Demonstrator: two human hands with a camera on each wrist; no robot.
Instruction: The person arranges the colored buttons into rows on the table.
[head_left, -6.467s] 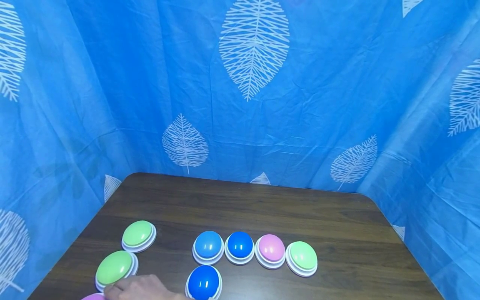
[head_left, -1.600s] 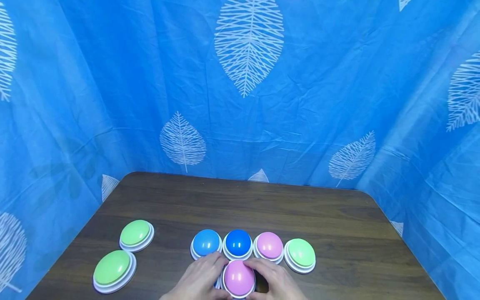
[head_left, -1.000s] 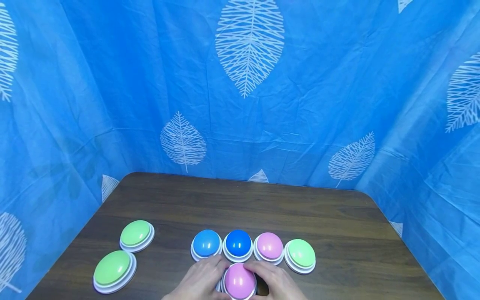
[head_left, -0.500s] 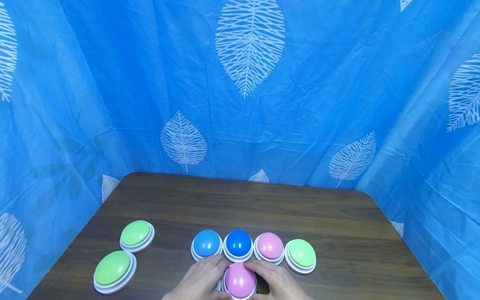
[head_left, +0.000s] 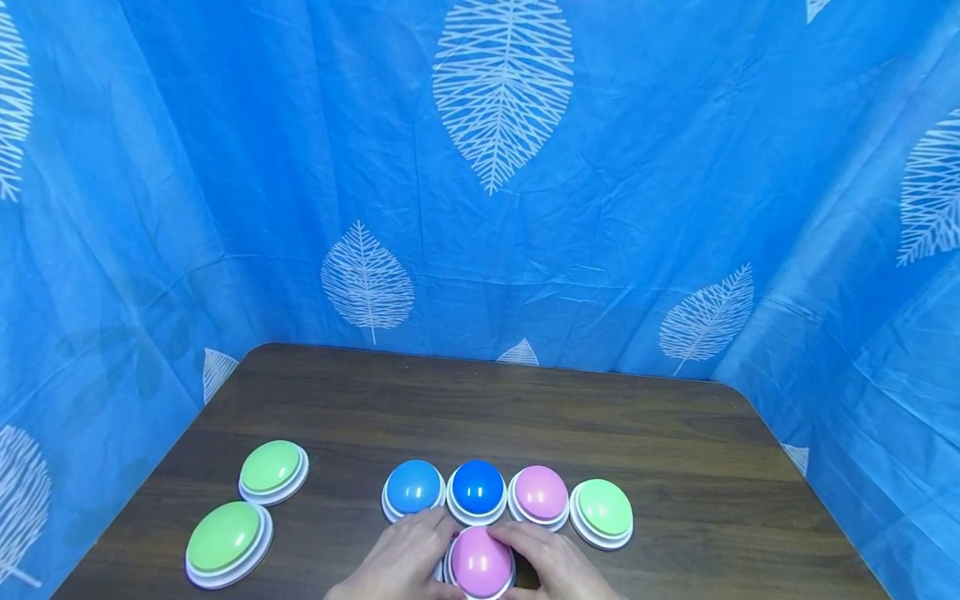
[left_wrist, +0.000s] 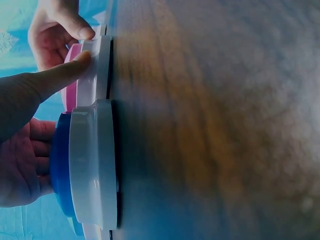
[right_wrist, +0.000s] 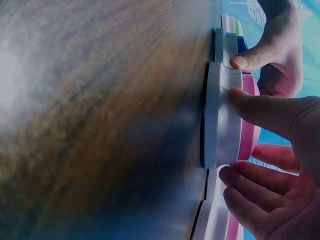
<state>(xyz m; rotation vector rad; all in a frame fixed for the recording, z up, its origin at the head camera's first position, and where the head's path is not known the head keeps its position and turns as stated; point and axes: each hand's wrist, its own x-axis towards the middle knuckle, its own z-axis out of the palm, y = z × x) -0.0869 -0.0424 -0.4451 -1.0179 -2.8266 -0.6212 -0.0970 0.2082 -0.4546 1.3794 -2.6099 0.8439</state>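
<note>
Left hand (head_left: 401, 554) and right hand (head_left: 555, 562) pinch the front pink button (head_left: 482, 562); behind it, four buttons (head_left: 519, 496) seem already arranged, but two green buttons (head_left: 225, 537) leftward of it not yet.

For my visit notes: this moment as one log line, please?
left grip: holds nearer pink button; right grip: holds same button; behind: buttons light blue, dark blue, pink, green

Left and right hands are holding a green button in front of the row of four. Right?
Not green: the head view shows the left hand and right hand holding a pink button. The rest stands.
</note>
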